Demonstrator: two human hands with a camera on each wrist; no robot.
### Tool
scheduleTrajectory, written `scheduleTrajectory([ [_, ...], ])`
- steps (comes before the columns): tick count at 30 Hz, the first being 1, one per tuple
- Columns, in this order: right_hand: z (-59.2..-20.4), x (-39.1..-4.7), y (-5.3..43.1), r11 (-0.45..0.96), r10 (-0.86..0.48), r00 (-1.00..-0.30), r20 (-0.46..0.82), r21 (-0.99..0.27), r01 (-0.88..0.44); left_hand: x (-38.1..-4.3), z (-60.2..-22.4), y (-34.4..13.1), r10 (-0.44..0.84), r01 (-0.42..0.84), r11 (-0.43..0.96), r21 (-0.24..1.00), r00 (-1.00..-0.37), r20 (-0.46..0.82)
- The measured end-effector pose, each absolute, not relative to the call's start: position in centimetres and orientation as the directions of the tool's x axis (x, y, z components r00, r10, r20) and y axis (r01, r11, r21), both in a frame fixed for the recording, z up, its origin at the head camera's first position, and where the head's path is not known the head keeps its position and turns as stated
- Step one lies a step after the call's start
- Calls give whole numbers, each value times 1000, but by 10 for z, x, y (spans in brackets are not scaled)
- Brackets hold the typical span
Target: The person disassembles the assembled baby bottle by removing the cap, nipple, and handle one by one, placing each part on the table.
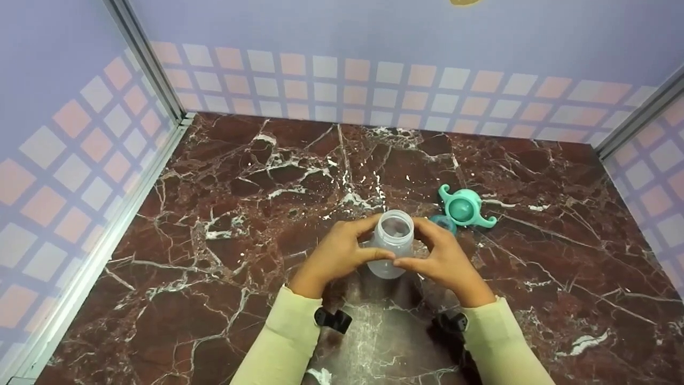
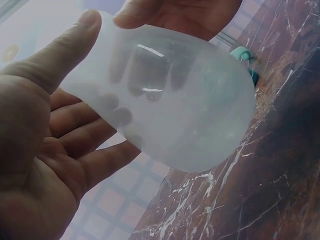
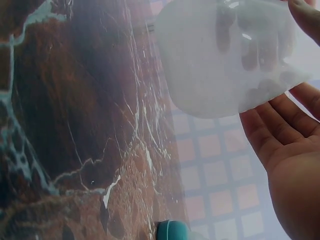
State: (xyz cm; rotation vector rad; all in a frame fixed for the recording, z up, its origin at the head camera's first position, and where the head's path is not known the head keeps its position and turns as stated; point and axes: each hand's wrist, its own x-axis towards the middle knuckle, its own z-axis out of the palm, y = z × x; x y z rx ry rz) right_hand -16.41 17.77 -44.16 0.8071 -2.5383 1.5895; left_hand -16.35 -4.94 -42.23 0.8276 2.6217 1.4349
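A frosted, translucent baby bottle is held between both hands, its threaded mouth uncovered and facing up toward the head camera. My left hand grips its left side, thumb across the near face and fingers round the back. From the other side my right hand grips it the same way, and the thumb tips meet in front. Through the cloudy wall of the bottle in the left wrist view, fingers show as dark shadows. The right wrist view has the bottle's rounded base over the tabletop.
Beyond the right hand lies a teal two-handled collar, with a blue-teal cap beside it, partly hidden by that hand. The dark red marbled table is bordered by tile-patterned panels at the back and both sides.
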Motion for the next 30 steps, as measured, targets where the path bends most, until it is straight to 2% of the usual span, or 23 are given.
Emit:
scheduleTrajectory([
  [14, -443, -165, 174, 322, -383, -886, 263, -861, -395, -161, -424, -46, 431, 408, 462, 787, -879, 203],
  [30, -442, -164, 175, 373, -379, -894, 241, -844, -386, -158, -423, -44, 421, 369, 450, 813, -891, 172],
])
